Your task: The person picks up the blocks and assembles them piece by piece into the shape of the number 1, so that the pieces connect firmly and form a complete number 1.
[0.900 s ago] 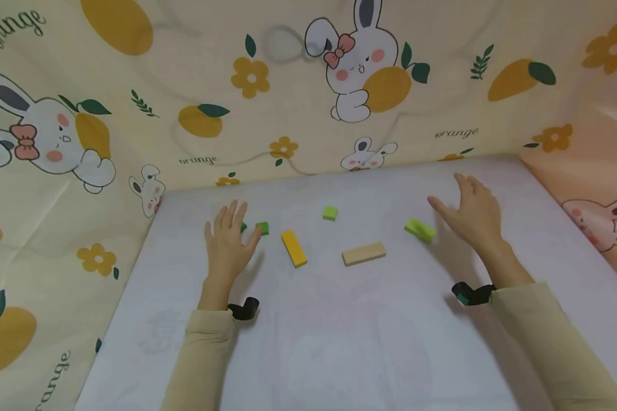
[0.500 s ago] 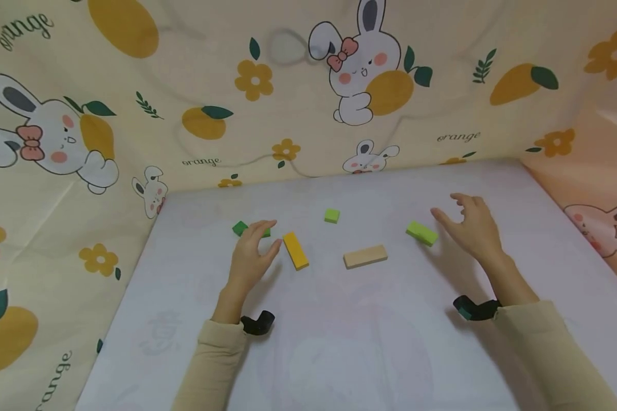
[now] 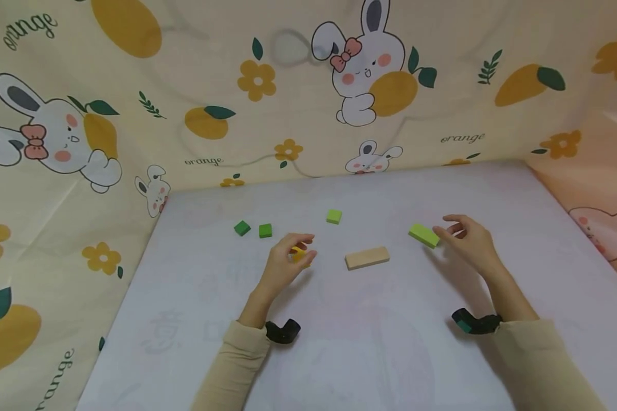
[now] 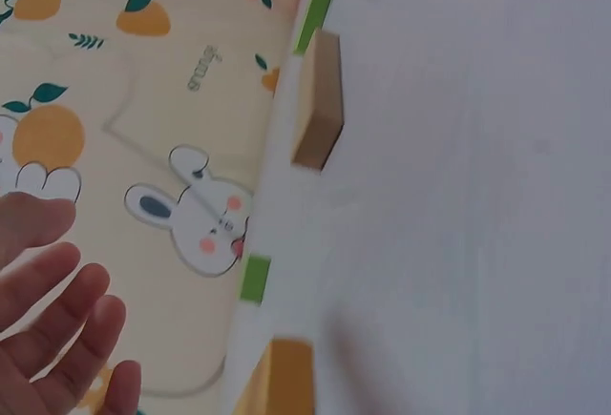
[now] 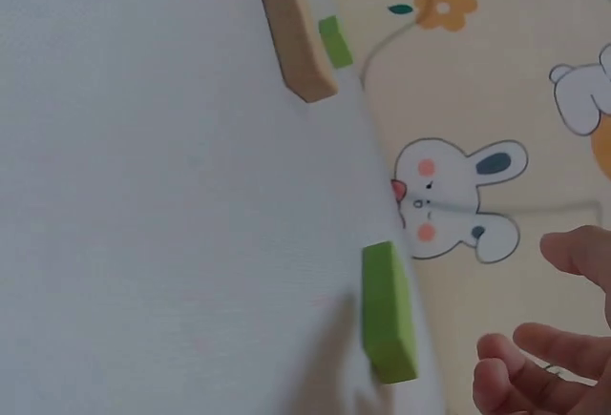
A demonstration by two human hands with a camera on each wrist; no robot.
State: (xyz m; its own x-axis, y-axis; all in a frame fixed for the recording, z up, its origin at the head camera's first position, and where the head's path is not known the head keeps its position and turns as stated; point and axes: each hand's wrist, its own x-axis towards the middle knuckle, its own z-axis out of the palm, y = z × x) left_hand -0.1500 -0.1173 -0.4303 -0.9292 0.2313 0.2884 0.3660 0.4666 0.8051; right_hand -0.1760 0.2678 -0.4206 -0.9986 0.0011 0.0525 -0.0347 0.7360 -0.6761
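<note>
The left hand (image 3: 281, 265) has swung over the yellow oblong wooden block (image 4: 291, 377), the right hand (image 3: 472, 244) dipped toward the lime-green oblong block (image 3: 424, 234) on the white tabletop (image 3: 370, 342), both empty, fingers parted. Seemingly they're reaching; gripping calls for pinching.

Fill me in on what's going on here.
A person is reaching over a white table toward two blocks. The left hand hovers over the yellow block, and the right hand is beside the long green block. Neither hand seems to be gripping anything. The wooden block lies between the hands, with three small green blocks farther back.
</note>
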